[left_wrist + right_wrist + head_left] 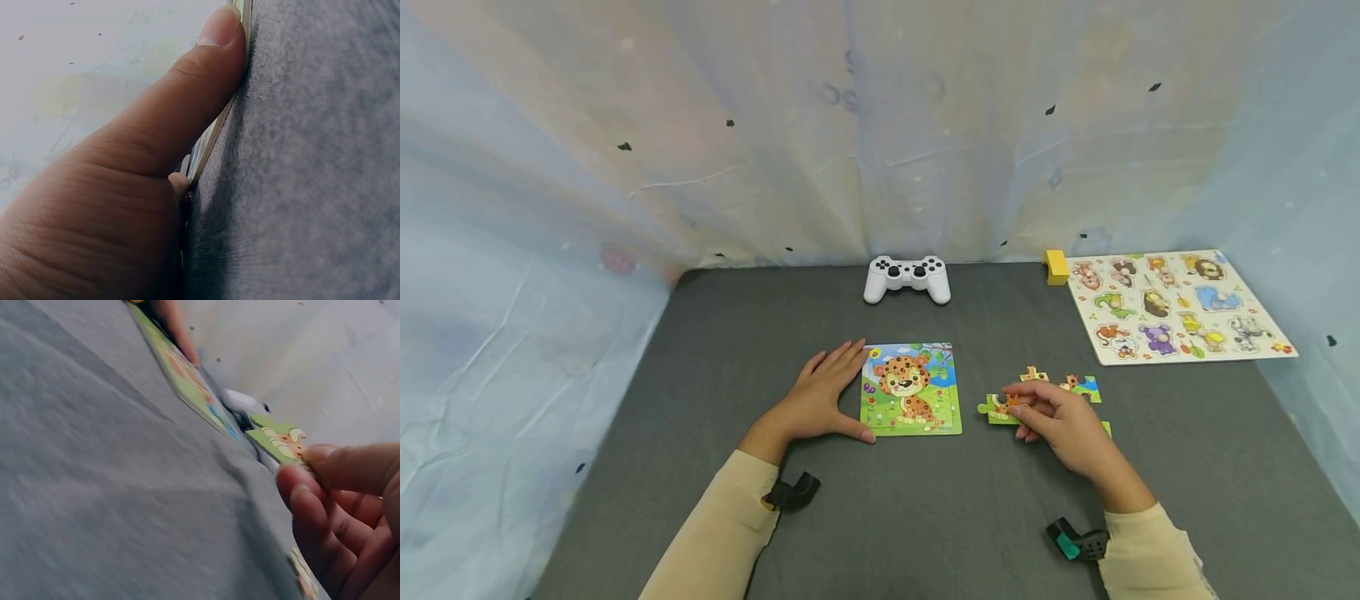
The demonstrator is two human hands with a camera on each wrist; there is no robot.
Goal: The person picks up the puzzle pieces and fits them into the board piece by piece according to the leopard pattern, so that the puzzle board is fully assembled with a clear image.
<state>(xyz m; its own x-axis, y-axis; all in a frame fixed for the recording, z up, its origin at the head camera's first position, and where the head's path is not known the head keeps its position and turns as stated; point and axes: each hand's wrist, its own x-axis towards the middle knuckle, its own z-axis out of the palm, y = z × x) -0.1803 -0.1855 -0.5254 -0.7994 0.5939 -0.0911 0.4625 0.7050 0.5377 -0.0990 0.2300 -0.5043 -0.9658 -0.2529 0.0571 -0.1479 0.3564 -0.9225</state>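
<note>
Head view shows controller (907,272) and yellow block (1057,267) beyond — right fingers (1036,389) pinch a puzzle piece (1000,418), left fingers (838,362) wide.

So the puzzle board (910,393) lies mid-counter (925,517), with the left hand (820,396) along its left edge, fingers (857,347) by the far corner, thumb at the near one. Controller (907,277) is straight behind it. Off to the right, the right hand (1063,429) has a puzzle piece (997,414) in its fingers, and a few loose pieces (1088,388) lie around and behind that hand. Far right at the back there's an animal board (1176,317), block (1057,267) just by its far left corner. Hanging cloth (775,167) behind everything.
</note>
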